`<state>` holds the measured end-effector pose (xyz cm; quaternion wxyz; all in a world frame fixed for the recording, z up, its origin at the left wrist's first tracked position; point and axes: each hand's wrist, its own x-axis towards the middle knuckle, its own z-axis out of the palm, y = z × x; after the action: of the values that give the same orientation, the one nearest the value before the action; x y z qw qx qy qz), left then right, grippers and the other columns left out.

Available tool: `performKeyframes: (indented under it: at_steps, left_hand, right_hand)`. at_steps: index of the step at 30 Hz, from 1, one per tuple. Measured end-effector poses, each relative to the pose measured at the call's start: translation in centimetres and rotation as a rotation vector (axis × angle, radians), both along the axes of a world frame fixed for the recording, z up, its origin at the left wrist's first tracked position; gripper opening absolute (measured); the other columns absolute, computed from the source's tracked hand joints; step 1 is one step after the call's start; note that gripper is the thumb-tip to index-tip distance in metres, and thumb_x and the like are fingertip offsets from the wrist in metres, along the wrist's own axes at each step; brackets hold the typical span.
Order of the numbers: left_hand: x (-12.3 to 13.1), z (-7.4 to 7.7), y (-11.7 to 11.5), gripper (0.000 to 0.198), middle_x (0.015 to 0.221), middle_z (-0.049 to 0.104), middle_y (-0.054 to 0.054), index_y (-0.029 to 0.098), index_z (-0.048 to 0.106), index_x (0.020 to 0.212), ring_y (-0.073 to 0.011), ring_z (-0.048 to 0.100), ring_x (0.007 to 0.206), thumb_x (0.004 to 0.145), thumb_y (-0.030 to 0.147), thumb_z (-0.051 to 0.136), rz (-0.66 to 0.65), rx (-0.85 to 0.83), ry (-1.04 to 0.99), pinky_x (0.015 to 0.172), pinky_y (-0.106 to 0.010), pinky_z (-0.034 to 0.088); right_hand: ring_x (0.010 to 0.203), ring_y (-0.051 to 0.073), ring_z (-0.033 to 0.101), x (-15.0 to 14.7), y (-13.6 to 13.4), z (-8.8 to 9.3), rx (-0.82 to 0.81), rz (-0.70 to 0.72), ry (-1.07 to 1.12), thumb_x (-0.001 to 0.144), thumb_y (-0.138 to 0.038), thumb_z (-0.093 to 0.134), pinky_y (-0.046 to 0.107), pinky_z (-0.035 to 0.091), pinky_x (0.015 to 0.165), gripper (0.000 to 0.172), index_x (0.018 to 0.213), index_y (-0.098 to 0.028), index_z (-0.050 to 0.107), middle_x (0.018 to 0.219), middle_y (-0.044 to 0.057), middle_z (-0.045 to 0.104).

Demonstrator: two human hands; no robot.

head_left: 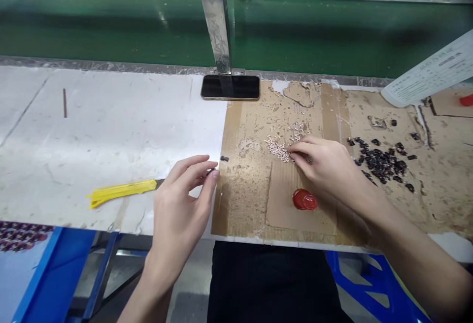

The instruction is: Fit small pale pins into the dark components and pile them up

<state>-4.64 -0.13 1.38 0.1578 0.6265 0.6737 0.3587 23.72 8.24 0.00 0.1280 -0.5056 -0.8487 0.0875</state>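
My left hand point(186, 190) pinches a small dark piece, mostly hidden between thumb and fingertips, above the left edge of the cardboard point(244, 205). My right hand point(321, 163) has its thumb and fingers together at the right edge of a pile of tiny pale pieces point(277, 148); whatever they hold is too small to make out. Below that hand lies a glossy red blob point(304, 199) on a smaller cardboard piece point(283, 209). One small black piece point(224, 158) rests near the left hand's fingertips. To the right of my right hand is a heap of black pieces point(382, 163).
A yellow-handled tool point(123, 192) lies left of my left hand. A phone point(230, 87) sits at the foot of a metal post point(218, 22). At the right back is a white printed cylinder point(432, 72). A blue tray point(61, 269) stands lower left, a blue stool point(373, 283) lower right.
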Motion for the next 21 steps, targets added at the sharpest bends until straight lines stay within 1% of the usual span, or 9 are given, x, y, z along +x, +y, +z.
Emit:
performKeyframes:
  at_steps: [2,5,7,8,10,12,15,18,21]
  left_hand:
    - [0.4,0.2,-0.2,0.010,0.112,0.078,-0.003,0.023,0.078,0.104,-0.0165,0.076,0.094,0.098,0.024,0.071,0.004,-0.003,-0.063,0.084,-0.029,0.068]
    - [1.0,0.3,-0.6,0.010,0.098,0.078,0.001,0.024,0.077,0.106,-0.0128,0.075,0.083,0.097,0.021,0.073,0.033,-0.022,-0.147,0.081,-0.026,0.068]
    - [1.8,0.5,-0.7,0.012,0.092,0.078,0.003,0.025,0.077,0.106,-0.0115,0.075,0.079,0.096,0.019,0.074,0.045,0.001,-0.206,0.078,-0.024,0.068]
    - [2.4,0.6,-0.8,0.013,0.091,0.079,0.003,0.024,0.077,0.106,-0.0113,0.075,0.077,0.095,0.017,0.075,0.034,0.018,-0.239,0.077,-0.023,0.068]
    - [3.9,0.8,-0.7,0.018,0.092,0.080,0.001,0.024,0.078,0.109,-0.0118,0.076,0.076,0.095,0.014,0.074,-0.041,0.047,-0.318,0.075,-0.024,0.068]
    - [5.8,1.0,-0.6,0.019,0.094,0.081,0.000,0.022,0.078,0.111,-0.0127,0.077,0.078,0.096,0.011,0.072,-0.158,0.068,-0.392,0.074,-0.025,0.068]
    - [8.7,1.4,-0.5,0.015,0.095,0.082,-0.002,0.018,0.078,0.105,-0.0121,0.077,0.080,0.095,0.009,0.073,-0.309,0.116,-0.463,0.075,-0.023,0.068]
    - [10.7,1.6,-0.5,0.013,0.098,0.083,-0.003,0.017,0.076,0.105,-0.0120,0.078,0.084,0.095,0.009,0.075,-0.375,0.171,-0.462,0.078,-0.022,0.068]
    - [11.4,1.5,-0.5,0.011,0.099,0.084,-0.003,0.017,0.074,0.106,-0.0130,0.079,0.085,0.098,0.010,0.072,-0.402,0.238,-0.373,0.079,-0.023,0.068]
  right_hand:
    - [0.083,0.024,0.075,-0.2,0.1,0.0,-0.007,-0.007,0.016,0.097,-0.011,0.059,0.037,0.053,0.070,0.023,0.091,-0.020,0.080,0.098,0.007,0.080]
    - [0.086,0.023,0.077,-0.2,0.2,0.3,0.007,-0.031,0.064,0.096,-0.011,0.062,0.038,0.058,0.074,0.022,0.097,-0.021,0.081,0.099,0.005,0.082]
    - [0.087,0.022,0.078,0.1,0.0,0.6,0.005,-0.094,0.207,0.095,-0.014,0.067,0.039,0.062,0.079,0.017,0.098,-0.022,0.082,0.098,0.004,0.083]
    - [0.086,0.022,0.079,0.4,-0.2,0.7,-0.023,-0.151,0.325,0.093,-0.016,0.072,0.038,0.064,0.080,0.012,0.097,-0.022,0.082,0.096,0.004,0.083]
    - [0.083,0.021,0.080,1.1,-1.1,0.9,-0.155,-0.280,0.633,0.086,-0.023,0.083,0.036,0.067,0.079,0.009,0.094,-0.024,0.082,0.091,0.003,0.083]
    - [0.078,0.017,0.080,1.6,-2.3,1.0,-0.350,-0.380,0.955,0.079,-0.029,0.091,0.029,0.067,0.073,0.017,0.094,-0.027,0.082,0.088,0.000,0.083]
    - [0.070,0.010,0.077,1.7,-4.3,1.1,-0.564,-0.420,1.305,0.076,-0.033,0.095,0.017,0.064,0.065,0.021,0.091,-0.032,0.081,0.084,-0.004,0.082]
    - [0.065,0.008,0.076,0.9,-5.9,1.5,-0.631,-0.416,1.421,0.074,-0.033,0.097,0.012,0.063,0.061,0.020,0.087,-0.033,0.081,0.080,-0.005,0.082]
    - [0.063,0.011,0.077,0.4,-6.8,1.8,-0.594,-0.421,1.423,0.071,-0.032,0.098,0.015,0.065,0.059,0.021,0.085,-0.032,0.082,0.079,-0.004,0.081]
